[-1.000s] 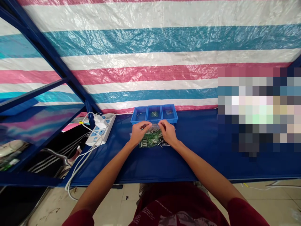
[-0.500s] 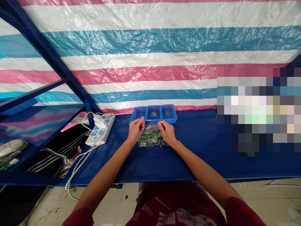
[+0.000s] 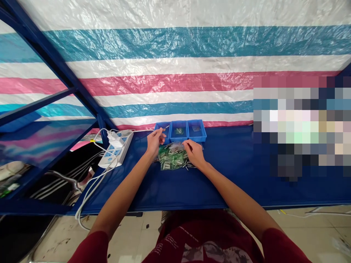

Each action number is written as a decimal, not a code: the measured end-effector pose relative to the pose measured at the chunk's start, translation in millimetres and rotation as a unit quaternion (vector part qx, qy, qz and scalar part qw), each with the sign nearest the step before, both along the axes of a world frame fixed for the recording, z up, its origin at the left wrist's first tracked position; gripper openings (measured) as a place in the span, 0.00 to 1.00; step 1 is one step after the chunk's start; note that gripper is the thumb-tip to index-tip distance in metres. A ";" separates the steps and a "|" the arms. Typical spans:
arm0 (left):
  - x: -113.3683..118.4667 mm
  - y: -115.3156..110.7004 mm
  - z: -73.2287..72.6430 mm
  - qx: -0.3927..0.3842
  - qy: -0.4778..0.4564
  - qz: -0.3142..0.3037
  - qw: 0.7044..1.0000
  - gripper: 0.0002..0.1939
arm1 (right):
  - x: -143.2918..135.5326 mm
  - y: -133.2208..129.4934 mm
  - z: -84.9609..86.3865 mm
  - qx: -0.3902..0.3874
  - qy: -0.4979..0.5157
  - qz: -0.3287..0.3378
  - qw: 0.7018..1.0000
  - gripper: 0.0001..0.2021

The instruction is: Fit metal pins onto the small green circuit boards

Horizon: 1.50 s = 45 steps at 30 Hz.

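Observation:
My left hand (image 3: 156,140) is closed in a pinch on a thin, silvery rod-like piece (image 3: 166,128), held at the near edge of the left blue bin (image 3: 158,125). Over the right side of a pile my right hand (image 3: 194,150) has its thumb and fingers pressed together; what they hold, if anything, is too small to make out. Between and below the hands lies the pile of green and clear small bags (image 3: 172,160). Slim metal pins (image 3: 189,165) stick out at its right side.
Behind the pile, the middle bin (image 3: 179,139) holds a small green packet, and the right bin (image 3: 201,137) a small clear one. A white power strip (image 3: 120,149) with plugs and cables stands on the left of the blue table (image 3: 219,190). Striped sheeting (image 3: 175,84) hangs behind.
My left hand has moved left and slightly up, away from my right hand, carrying the thin piece to the left bin. My right hand stays nearly in place.

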<state>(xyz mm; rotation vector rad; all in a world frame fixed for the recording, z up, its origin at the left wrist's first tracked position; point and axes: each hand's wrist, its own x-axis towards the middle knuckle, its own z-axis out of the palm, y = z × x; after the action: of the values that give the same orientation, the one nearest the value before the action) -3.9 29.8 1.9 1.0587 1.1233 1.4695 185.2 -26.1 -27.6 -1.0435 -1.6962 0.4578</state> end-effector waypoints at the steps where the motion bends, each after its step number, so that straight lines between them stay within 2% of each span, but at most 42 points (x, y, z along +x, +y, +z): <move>1: 0.3 -1.0 0.8 0.004 0.003 -0.017 1.000 0.23 | -0.1 0.1 -0.1 -0.001 0.000 0.002 1.000 0.17; 4: 0.4 -5.3 1.6 0.019 0.042 -0.052 0.998 0.26 | -0.2 0.3 0.0 -0.003 -0.002 0.004 1.000 0.16; 8: -3.5 -13.5 -1.0 0.060 0.195 -0.096 0.974 0.22 | 0.7 0.4 0.8 0.002 -0.013 -0.008 1.000 0.17; 10: -6.6 -18.5 -2.1 0.106 0.303 -0.119 0.940 0.20 | 1.7 1.0 0.5 0.003 -0.021 -0.019 1.000 0.16; 13: -10.5 -24.5 -3.1 0.192 0.455 -0.146 0.857 0.17 | 3.3 2.8 -1.3 -0.006 -0.053 -0.032 0.998 0.14; 16: -12.7 -26.3 -6.2 0.251 0.537 -0.167 0.788 0.17 | 3.9 4.7 -3.7 -0.032 -0.120 -0.044 0.991 0.10; 18: -13.5 -25.8 -9.4 0.269 0.566 -0.176 0.759 0.17 | 3.4 5.1 -4.7 -0.054 -0.171 -0.053 0.982 0.07; 21: -14.0 -25.1 -13.0 0.279 0.594 -0.181 0.732 0.17 | 2.1 4.9 -5.1 -0.080 -0.231 -0.058 0.968 0.05; 25: -13.9 -26.0 -13.1 0.293 0.607 -0.180 0.717 0.17 | 1.6 4.7 -4.9 -0.090 -0.262 -0.051 0.960 0.06; 30: -14.5 -27.3 -10.4 0.303 0.600 -0.164 0.722 0.16 | 3.4 5.7 -4.4 -0.085 -0.251 -0.053 0.963 0.06; 36: -18.1 -24.5 -12.0 0.308 0.613 -0.157 0.710 0.14 | 4.5 6.2 -3.7 -0.083 -0.234 -0.058 0.967 0.06; 45: -18.9 -22.3 -16.1 0.314 0.612 -0.151 0.710 0.15 | 2.8 7.2 -9.1 -0.042 -0.248 -0.083 0.964 0.13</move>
<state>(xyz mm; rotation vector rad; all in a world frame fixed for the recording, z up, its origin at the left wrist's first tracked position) -22.8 7.5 -14.2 2.7981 1.1451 0.7275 188.0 -18.9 -36.7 -1.4368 -2.0139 0.1660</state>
